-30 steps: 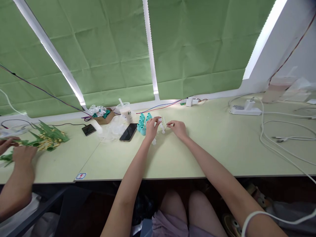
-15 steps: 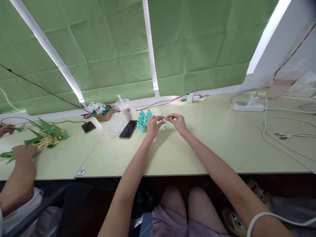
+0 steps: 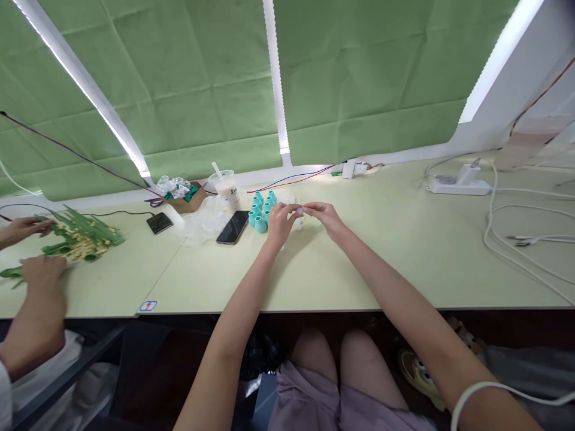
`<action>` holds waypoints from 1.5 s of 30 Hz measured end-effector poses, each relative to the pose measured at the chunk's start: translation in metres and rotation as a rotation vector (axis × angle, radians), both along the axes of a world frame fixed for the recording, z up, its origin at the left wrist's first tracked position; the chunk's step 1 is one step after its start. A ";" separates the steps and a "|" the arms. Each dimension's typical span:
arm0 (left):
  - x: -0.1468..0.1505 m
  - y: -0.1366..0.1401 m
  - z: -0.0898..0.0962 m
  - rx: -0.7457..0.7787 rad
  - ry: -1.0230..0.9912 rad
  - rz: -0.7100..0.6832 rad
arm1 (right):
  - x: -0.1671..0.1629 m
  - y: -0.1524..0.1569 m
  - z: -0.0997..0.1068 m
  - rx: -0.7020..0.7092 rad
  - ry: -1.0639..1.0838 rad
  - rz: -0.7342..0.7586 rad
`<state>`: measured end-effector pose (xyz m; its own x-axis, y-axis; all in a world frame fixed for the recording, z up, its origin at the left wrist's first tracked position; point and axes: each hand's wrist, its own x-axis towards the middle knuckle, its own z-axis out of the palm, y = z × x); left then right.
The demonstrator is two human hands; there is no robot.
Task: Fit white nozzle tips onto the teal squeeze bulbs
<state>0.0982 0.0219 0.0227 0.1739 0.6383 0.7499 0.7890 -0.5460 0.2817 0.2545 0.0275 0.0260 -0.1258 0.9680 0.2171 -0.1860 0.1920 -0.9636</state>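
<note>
Over the table, my left hand [image 3: 283, 221] and my right hand [image 3: 326, 216] meet with fingertips pinched together. Between them is a small whitish, translucent piece [image 3: 300, 211], too small for me to tell its kind. Several similar pale bits lie on the table behind and below the fingers, partly hidden by my hands. Just left of my left hand stands a group of teal, bottle-shaped pieces [image 3: 259, 222], upright with open tops. A dark phone [image 3: 233, 227] lies flat to the left of them.
Crumpled clear plastic [image 3: 204, 222], a lidded cup with a straw [image 3: 226, 189] and a cardboard box [image 3: 185, 203] stand further left. A co-worker's hands [image 3: 42, 269] handle green artificial plants [image 3: 90, 236] at far left. A power strip [image 3: 460, 187] and white cables lie right.
The view has shifted slightly, so the table sits a little higher. My fingers stay pinched together at nearly the same spot. The co-worker's upper hand has moved right to the green plants.
</note>
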 end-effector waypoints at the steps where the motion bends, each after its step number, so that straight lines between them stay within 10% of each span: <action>1: 0.000 0.000 -0.001 0.015 0.018 0.010 | 0.001 0.000 0.000 -0.022 -0.004 0.008; 15: 0.003 -0.003 -0.002 0.106 0.092 0.008 | 0.006 0.005 -0.009 -0.174 0.267 0.206; 45: 0.012 -0.005 -0.005 0.053 -0.148 -0.048 | -0.002 -0.009 0.000 0.004 0.264 0.237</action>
<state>0.1105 0.0172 0.0174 0.0879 0.5906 0.8022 0.7136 -0.5992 0.3629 0.2528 0.0188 0.0256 -0.2855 0.9178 0.2761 -0.4680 0.1179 -0.8758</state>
